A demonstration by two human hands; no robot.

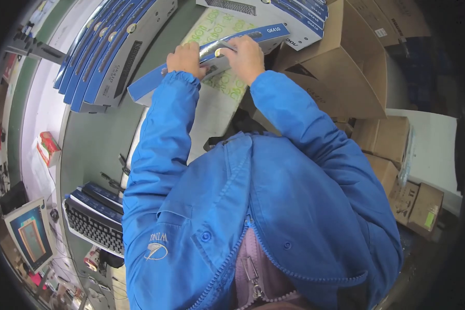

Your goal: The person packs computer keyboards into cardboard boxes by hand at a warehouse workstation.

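Long blue/white keyboard box (155,82), "GK410" on side, lying tilted across green bench.

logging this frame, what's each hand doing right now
left hand: closed on the keyboard box, near its middle
right hand: fingers curled on the same box's top edge

Kbd box (155,82) blue/white; jacket (274,206) blue; cartons (341,72) brown; sheet (217,77) white w/ green print.
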